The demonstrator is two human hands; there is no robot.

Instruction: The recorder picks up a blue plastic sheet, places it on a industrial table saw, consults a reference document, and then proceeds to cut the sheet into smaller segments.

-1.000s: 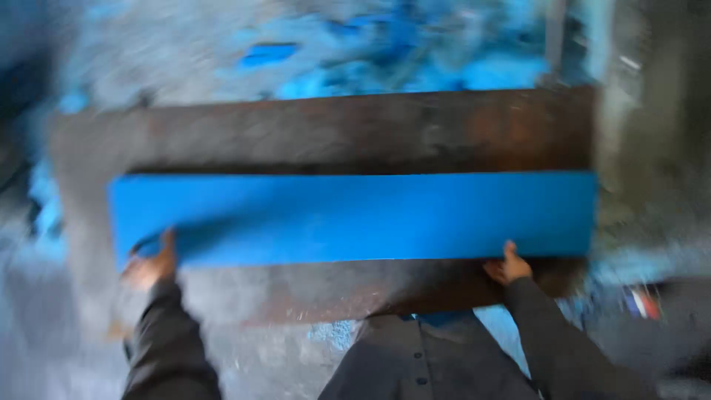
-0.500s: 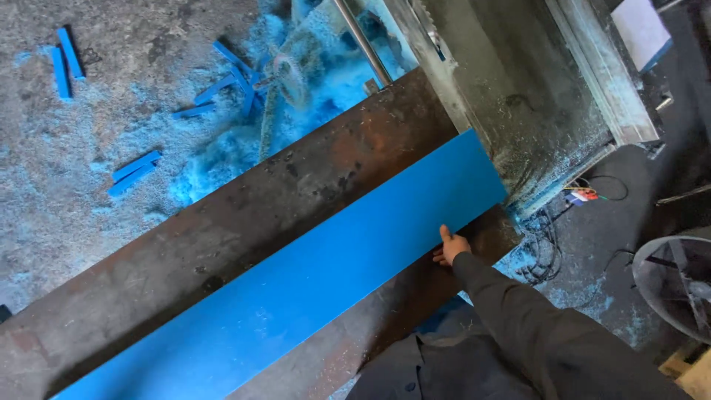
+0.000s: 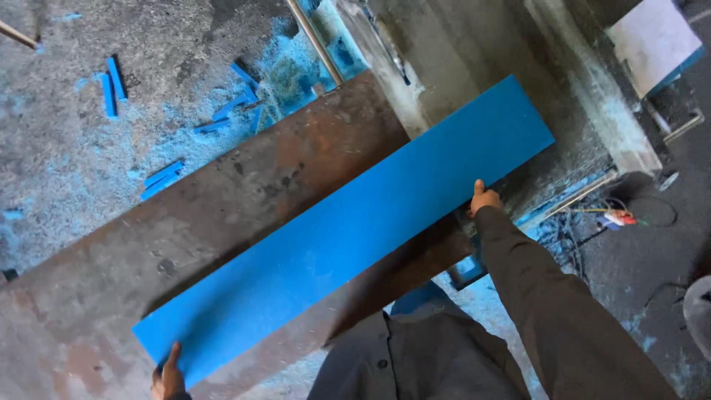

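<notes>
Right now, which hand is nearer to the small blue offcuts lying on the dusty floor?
Left. The left hand grips the blue board's near end, below the blue offcuts; the right hand holds the board's edge far across to their right.

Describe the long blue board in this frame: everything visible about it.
The blue board is a long, thin, flat rectangle with a smooth matte surface, plain and unmarked, apparently plastic or coated sheet. It lies diagonally over the rusty metal table, its upper right end overhanging toward the dusty grey machine. The left hand grips its lower left corner; the right hand holds its near long edge, thumb on top.
</notes>
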